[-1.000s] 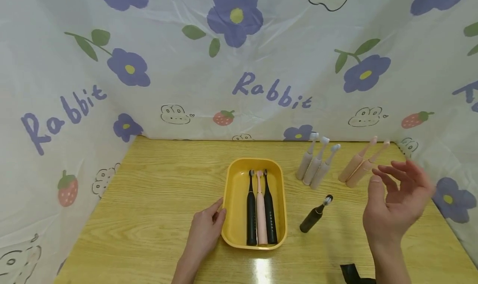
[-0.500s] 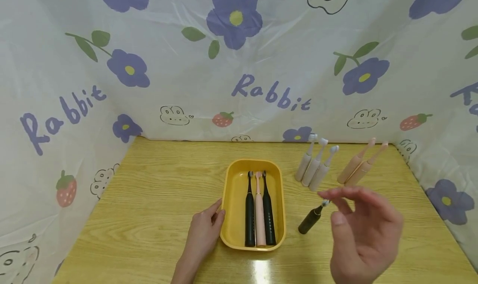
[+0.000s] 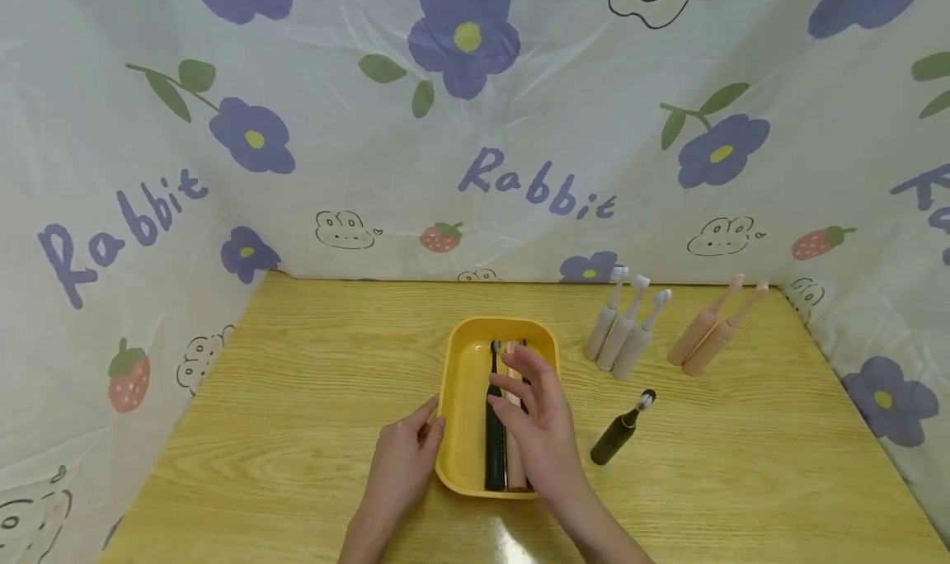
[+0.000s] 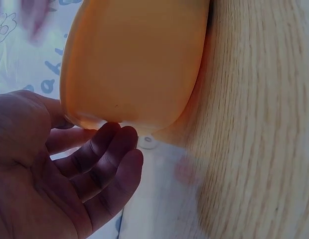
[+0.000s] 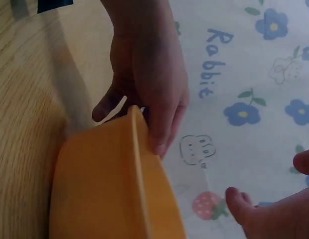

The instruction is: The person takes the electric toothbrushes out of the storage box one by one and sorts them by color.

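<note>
In the head view my left hand (image 3: 404, 461) pinches the left rim of a yellow tray (image 3: 466, 432). The left wrist view has its fingers (image 4: 124, 144) curled against the tray's outer wall (image 4: 139, 64). Over the tray hovers my right hand (image 3: 547, 444), fingers loosely bent and holding nothing; part of it also shows in the right wrist view. Beneath it lie a black electric toothbrush (image 3: 495, 444) and a pink electric toothbrush (image 3: 514, 469). A second black one beside them is mostly hidden by the hand.
Right of the tray a black toothbrush (image 3: 614, 440) stands upright on the wooden table (image 3: 326, 358). Farther back are three pale grey toothbrushes (image 3: 633, 352) and two pink toothbrushes (image 3: 712, 348), all standing. A patterned cloth (image 3: 356, 152) hangs behind.
My right hand has swept left from beside the standing toothbrushes, past the black one, to over the tray. The left hand has stayed at the rim.
</note>
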Action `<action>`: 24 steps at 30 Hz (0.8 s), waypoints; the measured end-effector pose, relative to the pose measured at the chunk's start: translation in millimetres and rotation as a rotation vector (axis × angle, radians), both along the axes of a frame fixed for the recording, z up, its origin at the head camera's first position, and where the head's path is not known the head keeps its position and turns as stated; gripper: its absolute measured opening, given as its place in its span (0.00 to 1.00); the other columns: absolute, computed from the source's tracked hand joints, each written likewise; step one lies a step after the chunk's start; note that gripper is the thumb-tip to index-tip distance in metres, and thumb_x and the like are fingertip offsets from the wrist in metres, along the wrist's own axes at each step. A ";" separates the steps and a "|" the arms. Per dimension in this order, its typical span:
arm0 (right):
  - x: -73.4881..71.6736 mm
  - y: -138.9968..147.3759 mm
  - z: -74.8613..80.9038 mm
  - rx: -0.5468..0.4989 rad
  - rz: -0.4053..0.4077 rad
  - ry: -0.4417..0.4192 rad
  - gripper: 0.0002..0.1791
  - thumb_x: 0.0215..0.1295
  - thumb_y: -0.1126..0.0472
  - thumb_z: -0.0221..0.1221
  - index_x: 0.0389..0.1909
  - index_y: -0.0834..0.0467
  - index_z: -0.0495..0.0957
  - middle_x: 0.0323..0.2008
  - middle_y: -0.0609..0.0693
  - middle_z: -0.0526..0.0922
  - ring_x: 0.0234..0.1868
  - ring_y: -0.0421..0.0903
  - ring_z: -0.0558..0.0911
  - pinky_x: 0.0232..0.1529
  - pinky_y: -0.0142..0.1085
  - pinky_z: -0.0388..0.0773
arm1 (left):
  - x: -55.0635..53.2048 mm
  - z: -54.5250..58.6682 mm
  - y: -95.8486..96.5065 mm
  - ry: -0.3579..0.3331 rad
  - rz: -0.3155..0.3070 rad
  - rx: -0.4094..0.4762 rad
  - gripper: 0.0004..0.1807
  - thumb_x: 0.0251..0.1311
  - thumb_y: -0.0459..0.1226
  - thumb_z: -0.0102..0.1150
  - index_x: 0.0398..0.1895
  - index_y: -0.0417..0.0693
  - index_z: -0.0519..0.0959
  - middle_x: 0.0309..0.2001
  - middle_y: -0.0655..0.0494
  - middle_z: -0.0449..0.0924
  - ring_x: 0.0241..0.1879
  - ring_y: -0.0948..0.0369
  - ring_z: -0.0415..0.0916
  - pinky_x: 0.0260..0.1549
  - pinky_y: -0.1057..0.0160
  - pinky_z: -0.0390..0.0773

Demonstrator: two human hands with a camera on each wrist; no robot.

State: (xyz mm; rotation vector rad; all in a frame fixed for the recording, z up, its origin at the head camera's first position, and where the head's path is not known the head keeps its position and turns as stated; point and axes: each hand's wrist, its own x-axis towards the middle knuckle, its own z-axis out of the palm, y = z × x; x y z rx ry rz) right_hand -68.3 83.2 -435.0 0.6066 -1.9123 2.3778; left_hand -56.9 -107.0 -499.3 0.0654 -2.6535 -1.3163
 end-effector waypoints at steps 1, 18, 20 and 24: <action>-5.6 -1.8 -3.8 0.017 0.006 -0.078 0.32 0.73 0.73 0.52 0.76 0.66 0.55 0.71 0.63 0.62 0.66 0.55 0.73 0.63 0.41 0.73 | -0.1 -0.1 -0.1 -0.003 -0.001 0.002 0.20 0.72 0.32 0.58 0.64 0.33 0.78 0.21 0.61 0.73 0.17 0.67 0.64 0.17 0.68 0.69; -50.6 -17.0 -31.1 0.272 0.008 -0.389 0.42 0.71 0.61 0.57 0.79 0.70 0.49 0.77 0.70 0.51 0.74 0.69 0.58 0.70 0.61 0.59 | -0.6 0.3 -1.7 -0.020 -0.014 0.027 0.20 0.72 0.32 0.58 0.64 0.33 0.78 0.21 0.59 0.74 0.17 0.67 0.65 0.16 0.68 0.69; -52.2 -19.3 -33.2 0.284 0.009 -0.421 0.43 0.71 0.60 0.58 0.78 0.70 0.49 0.77 0.71 0.51 0.75 0.68 0.57 0.70 0.61 0.59 | -0.8 0.2 -1.9 -0.023 -0.009 0.026 0.20 0.72 0.32 0.58 0.65 0.33 0.78 0.21 0.60 0.75 0.17 0.67 0.66 0.17 0.68 0.69; -56.8 -22.8 -38.9 0.267 0.027 -0.493 0.42 0.70 0.60 0.58 0.77 0.71 0.51 0.76 0.72 0.53 0.75 0.67 0.58 0.68 0.61 0.63 | -0.6 0.9 -2.0 -0.033 -0.002 0.021 0.20 0.72 0.33 0.58 0.64 0.34 0.78 0.21 0.60 0.74 0.18 0.67 0.66 0.17 0.68 0.69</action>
